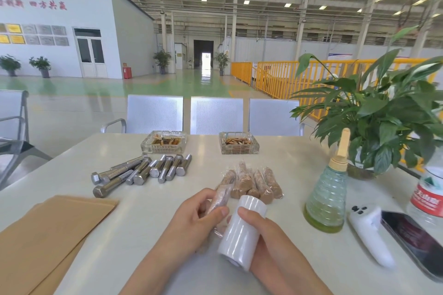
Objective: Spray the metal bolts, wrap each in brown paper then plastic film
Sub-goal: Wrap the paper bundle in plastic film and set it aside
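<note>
The left hand [191, 218] is closed around a paper-wrapped bolt [219, 196], thumb on top, with clear film already around it. Right beside it, the right hand [261, 235] grips a white roll of plastic film [242, 230], thumb pressed on the roll's upper side; roll and wrapped bolt nearly touch, and a loose bit of film hangs between them.

Just beyond the hands lies a small heap of finished bundles [256, 182], brown paper under shiny film. Farther out and to the left of the left hand sit the bare metal bolts [141, 171], a loose cluster of hex-headed ones in several lengths. Nearer, well left of the left hand, sheets of brown paper [48, 230] lie stacked flat on the white table [134, 235].

To the right of the right hand stands a clear spray bottle [327, 196] with greenish liquid at the bottom, and beyond it a white controller [369, 232] beside a phone [412, 239]. Two glass ashtrays [165, 142] sit past the bolts.
</note>
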### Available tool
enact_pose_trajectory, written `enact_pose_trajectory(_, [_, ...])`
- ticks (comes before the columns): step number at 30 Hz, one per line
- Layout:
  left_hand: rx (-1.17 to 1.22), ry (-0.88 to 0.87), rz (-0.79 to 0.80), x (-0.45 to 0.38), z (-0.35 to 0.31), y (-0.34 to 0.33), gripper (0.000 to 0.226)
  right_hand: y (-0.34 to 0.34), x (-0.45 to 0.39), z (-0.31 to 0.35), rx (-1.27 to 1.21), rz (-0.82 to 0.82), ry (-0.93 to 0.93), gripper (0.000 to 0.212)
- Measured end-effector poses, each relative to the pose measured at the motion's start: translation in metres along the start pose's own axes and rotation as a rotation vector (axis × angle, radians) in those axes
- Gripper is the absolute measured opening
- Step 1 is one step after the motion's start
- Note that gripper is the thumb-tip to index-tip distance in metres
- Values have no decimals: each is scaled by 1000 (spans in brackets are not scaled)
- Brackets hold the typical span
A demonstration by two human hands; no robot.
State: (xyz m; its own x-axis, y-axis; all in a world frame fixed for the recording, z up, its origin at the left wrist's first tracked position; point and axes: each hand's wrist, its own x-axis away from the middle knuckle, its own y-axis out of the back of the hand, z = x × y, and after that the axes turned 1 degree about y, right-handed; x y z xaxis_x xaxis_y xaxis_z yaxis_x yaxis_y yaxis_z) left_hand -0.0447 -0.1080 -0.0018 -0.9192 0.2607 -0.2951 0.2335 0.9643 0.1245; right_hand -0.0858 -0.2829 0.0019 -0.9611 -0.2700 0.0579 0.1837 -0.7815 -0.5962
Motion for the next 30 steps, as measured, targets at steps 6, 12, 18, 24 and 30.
enact_pose_trajectory(6, [-14, 29, -86, 1, 4, 4, 2, -6, -8, 1, 123, -46, 19, 54])
enact_pose_trajectory(12, [-204, -7, -171, -1, 8, 2, 19, -18, -14, -8, 505, -118, 181, 54])
enact_pose_trajectory(18, [175, 131, 5, -6, -3, 6, 51, -23, -17, -18, 640, -87, 313, 46])
enact_pose_trajectory(24, [81, 160, -175, -7, 1, 9, 67, -25, -19, -28, 722, -199, 412, 48])
enact_pose_trajectory(30, [157, 164, -260, -7, -3, 10, 62, -38, -19, -35, 737, -246, 477, 46])
